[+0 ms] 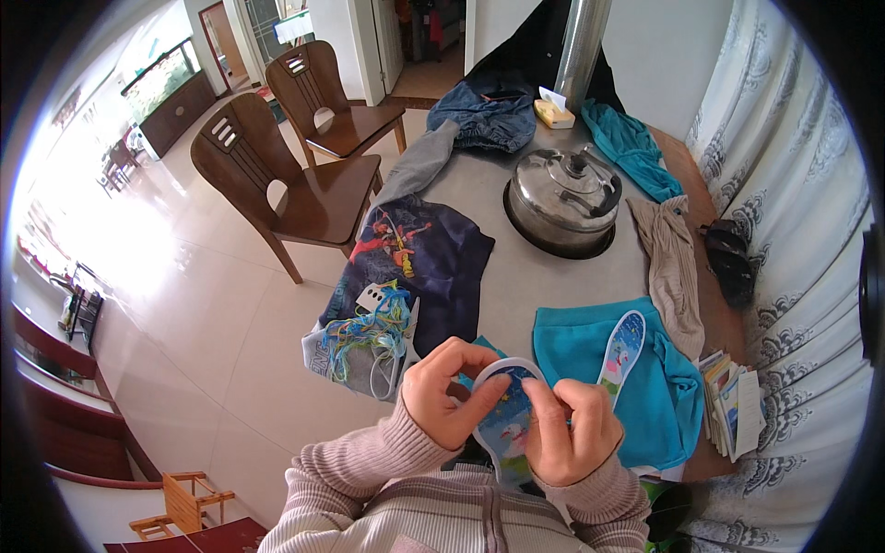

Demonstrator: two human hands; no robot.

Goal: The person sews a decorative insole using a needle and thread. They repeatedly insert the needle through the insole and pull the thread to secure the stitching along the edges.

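Observation:
In front of my chest I hold an embroidered insole (pixel 503 423) with a blue, starry upper part and a green lower part. My left hand (pixel 448 395) grips its left edge, the thumb pressed on the blue part. My right hand (pixel 568 430) pinches at its upper right edge; whether a needle is between those fingers is too small to tell. A matching insole (pixel 624 349) lies on a teal garment (pixel 584 328) beyond my right hand. Left of my hands, a tangle of coloured embroidery thread (pixel 377 328) rests on clothing beside white-handled scissors (pixel 384 373).
A lidded steel pot (pixel 563 197) sits in the round opening of the metal stove table (pixel 508 276), near a flue pipe (pixel 584 52). Folded clothes, including a dark printed sweatshirt (pixel 442 256), line the edges. Wooden chairs (pixel 283 180) stand left; books (pixel 733 408) lie right, by the curtain (pixel 788 290).

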